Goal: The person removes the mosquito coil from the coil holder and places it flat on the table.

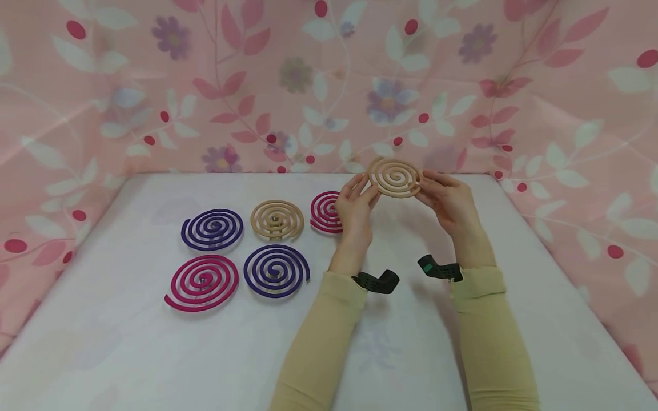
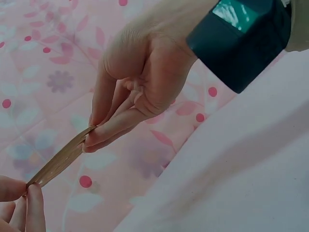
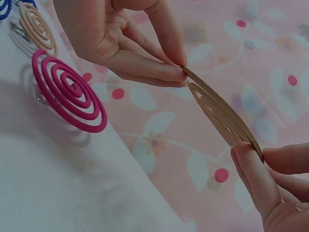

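A tan mosquito coil (image 1: 396, 176) is held up over the far part of the table, its flat spiral facing the head camera. My left hand (image 1: 356, 212) pinches its left rim between thumb and fingers. On the opposite rim, the thumb and fingers of my right hand (image 1: 453, 201) pinch it too. Both wrist views show this coil (image 2: 60, 157) nearly edge-on between the two hands. Just left of my left hand is a pink coil (image 3: 72, 94), partly covered by that hand in the head view.
On the left half of the white table (image 1: 128, 354) are a second tan coil (image 1: 260, 229), two dark blue coils (image 1: 212, 247) and another pink coil (image 1: 192, 309), raised on small stands. A floral pink cloth (image 1: 319, 85) hangs behind the table. Each wrist wears a black camera mount (image 1: 377, 282).
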`<state>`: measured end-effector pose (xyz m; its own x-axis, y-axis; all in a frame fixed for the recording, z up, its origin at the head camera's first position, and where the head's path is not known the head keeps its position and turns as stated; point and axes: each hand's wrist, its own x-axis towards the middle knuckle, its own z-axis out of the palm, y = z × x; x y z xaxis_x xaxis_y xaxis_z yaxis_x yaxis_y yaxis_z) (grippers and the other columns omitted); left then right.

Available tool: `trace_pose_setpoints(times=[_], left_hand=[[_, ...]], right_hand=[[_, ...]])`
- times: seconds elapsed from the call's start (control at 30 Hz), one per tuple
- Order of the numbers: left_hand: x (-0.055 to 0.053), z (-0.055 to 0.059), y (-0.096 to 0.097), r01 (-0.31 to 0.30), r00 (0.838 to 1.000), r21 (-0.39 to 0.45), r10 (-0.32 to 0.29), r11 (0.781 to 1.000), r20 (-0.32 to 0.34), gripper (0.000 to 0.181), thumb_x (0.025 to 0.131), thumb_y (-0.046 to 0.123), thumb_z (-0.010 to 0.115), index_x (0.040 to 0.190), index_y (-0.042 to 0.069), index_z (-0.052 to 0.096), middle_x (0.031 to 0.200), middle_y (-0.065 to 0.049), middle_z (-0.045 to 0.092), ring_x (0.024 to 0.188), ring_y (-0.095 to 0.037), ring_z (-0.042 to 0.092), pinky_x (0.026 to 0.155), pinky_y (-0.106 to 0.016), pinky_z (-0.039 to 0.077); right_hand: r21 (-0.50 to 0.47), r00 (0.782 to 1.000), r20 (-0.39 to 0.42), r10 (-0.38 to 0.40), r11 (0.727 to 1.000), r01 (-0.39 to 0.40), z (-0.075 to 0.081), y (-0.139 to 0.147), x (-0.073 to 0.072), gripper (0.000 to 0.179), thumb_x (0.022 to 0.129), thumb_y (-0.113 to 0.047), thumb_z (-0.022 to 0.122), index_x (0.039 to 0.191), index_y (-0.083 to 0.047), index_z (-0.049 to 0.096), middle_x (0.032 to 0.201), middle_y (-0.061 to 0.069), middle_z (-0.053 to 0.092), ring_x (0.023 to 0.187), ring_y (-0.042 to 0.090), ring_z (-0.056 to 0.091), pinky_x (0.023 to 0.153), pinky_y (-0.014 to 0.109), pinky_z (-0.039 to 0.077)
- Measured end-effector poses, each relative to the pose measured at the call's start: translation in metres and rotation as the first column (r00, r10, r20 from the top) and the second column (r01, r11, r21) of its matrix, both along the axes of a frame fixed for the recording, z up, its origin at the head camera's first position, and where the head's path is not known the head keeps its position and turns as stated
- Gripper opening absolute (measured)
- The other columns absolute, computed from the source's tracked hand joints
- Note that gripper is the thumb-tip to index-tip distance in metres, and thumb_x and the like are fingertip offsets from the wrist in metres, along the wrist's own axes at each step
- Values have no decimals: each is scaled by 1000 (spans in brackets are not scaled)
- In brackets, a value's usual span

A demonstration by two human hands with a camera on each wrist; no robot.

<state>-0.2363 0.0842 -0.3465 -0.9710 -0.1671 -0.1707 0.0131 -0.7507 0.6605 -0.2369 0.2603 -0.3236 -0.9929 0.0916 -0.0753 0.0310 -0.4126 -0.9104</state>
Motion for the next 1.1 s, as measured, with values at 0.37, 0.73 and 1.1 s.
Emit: trace_pose_setpoints(times=[0.37,0.73,1.1], left_hand=[[-3,-12,7,-4,999,-4,4,1000,44,44,88,-12,66,130,-4,59,128,-19,66,111,-27,68,92,-34,57],[-5,-29,9,27,997,-89,-21,996,69,43,89,-12,64,130,-4,60,129,-19,65,110,-23,67,93,-32,57],[-4,-38,15,42,996,-174,-28,984,82,43,87,-11,61,130,-4,60,130,-19,64,111,-23,66,97,-33,54]], right_hand=[[93,999,31,17,995,-20,-10,4,-5,54,93,8,62,143,9,44,104,8,72,95,15,72,80,29,59],[123,997,73,36,991,-45,-27,10,-11,59,92,12,59,146,12,37,96,4,75,90,12,72,80,26,59],[117,995,82,54,991,-63,-40,16,-14,58,92,15,57,146,17,34,92,6,75,88,12,73,81,26,59]])
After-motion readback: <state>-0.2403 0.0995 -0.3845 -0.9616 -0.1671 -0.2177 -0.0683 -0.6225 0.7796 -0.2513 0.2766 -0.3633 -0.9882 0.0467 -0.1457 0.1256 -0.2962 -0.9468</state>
